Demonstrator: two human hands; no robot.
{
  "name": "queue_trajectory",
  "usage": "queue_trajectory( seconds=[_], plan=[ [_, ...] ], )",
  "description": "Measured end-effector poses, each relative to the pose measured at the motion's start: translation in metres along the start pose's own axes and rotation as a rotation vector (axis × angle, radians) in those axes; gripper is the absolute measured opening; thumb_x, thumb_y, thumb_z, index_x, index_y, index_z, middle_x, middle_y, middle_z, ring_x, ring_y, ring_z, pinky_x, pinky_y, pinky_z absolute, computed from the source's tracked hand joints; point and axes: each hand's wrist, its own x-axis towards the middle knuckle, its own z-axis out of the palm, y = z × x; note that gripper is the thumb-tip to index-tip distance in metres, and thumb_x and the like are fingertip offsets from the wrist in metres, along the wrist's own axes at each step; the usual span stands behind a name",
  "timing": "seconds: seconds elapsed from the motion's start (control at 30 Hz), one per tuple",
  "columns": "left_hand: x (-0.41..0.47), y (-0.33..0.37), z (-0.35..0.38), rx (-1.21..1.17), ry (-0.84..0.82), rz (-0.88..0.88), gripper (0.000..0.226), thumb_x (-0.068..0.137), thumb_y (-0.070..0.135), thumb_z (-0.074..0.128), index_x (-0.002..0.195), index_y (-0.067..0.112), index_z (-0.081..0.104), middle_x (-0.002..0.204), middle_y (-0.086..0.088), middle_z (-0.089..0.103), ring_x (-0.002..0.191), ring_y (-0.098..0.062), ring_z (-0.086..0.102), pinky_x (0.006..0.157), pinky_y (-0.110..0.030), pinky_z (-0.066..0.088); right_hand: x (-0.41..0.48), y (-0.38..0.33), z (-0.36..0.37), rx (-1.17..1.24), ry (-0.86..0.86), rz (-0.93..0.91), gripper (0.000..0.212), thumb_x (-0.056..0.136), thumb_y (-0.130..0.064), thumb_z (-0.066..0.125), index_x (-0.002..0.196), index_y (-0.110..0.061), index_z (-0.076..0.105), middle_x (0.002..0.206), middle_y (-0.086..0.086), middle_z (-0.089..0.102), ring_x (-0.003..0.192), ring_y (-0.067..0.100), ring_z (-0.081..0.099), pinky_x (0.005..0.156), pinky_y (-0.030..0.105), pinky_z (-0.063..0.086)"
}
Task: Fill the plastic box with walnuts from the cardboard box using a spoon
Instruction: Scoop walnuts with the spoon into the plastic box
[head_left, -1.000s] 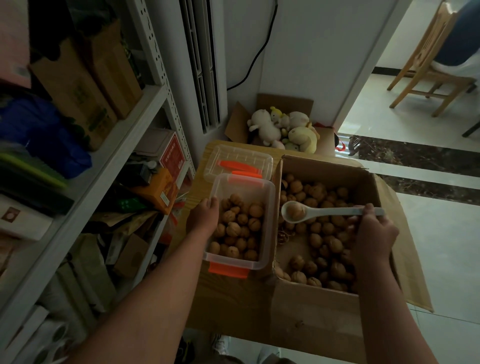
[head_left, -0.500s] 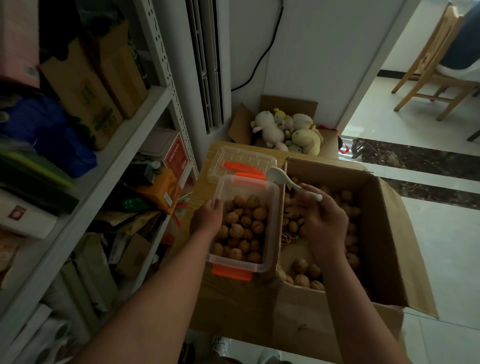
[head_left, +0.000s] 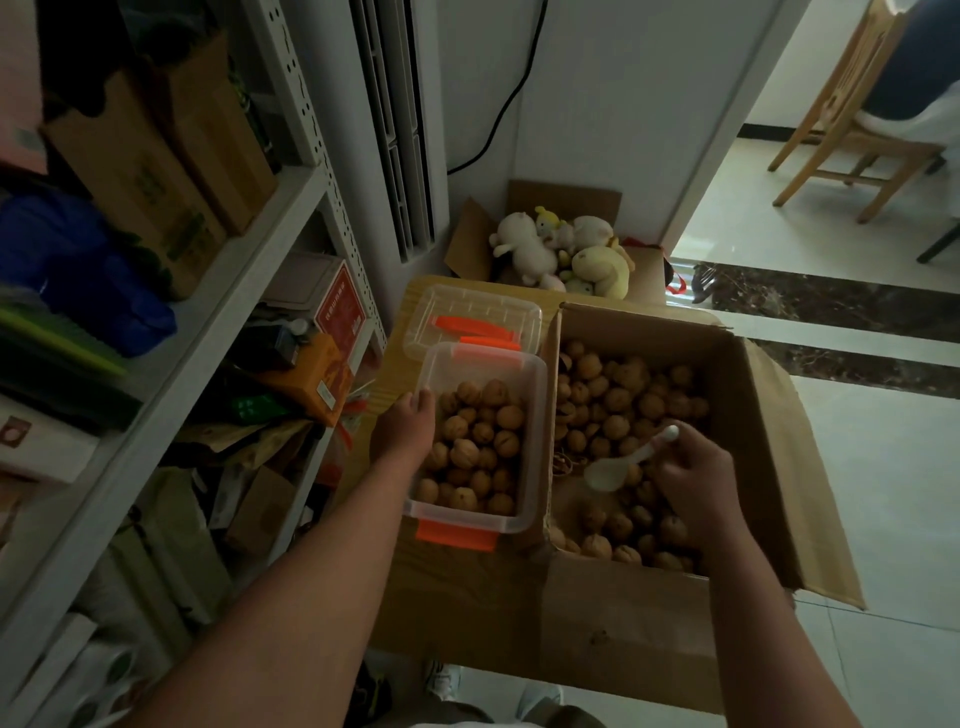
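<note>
A clear plastic box (head_left: 535, 395) with orange clips holds many walnuts (head_left: 478, 447) and stands on a wooden surface. My left hand (head_left: 408, 428) grips its left wall. To its right an open cardboard box (head_left: 753, 415) holds loose walnuts (head_left: 618, 400). My right hand (head_left: 691, 473) is inside that box and holds a white spoon (head_left: 618, 467) by its handle. The spoon's empty bowl points left and down, just above the walnuts.
The clear lid (head_left: 472, 317) with orange clips lies behind the plastic box. A carton of plush toys (head_left: 561, 249) stands further back by the wall. A cluttered metal shelf (head_left: 171, 322) runs along the left. A wooden chair (head_left: 841, 119) stands on the tiled floor at far right.
A second ago the spoon carried a walnut over the cardboard box. It then went over the plastic box's far right corner. Now it is empty and low inside the cardboard box again.
</note>
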Motion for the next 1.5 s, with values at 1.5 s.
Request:
queue_trajectory(
  seconds=[1.5],
  plan=[
    [-0.001, -0.001, -0.001, -0.017, -0.005, -0.005, 0.053, 0.099, 0.05, 0.027, 0.123, 0.012, 0.056, 0.123, -0.012, 0.059, 0.109, -0.031, 0.056, 0.083, -0.035, 0.042, -0.007, -0.067, 0.065, 0.44, -0.049, -0.237, 0.02, 0.088, -0.026, 0.061, 0.106, -0.021, 0.067, 0.092, -0.001, 0.073, 0.086, 0.02, 0.071, 0.075, 0.043, 0.059]
  ],
)
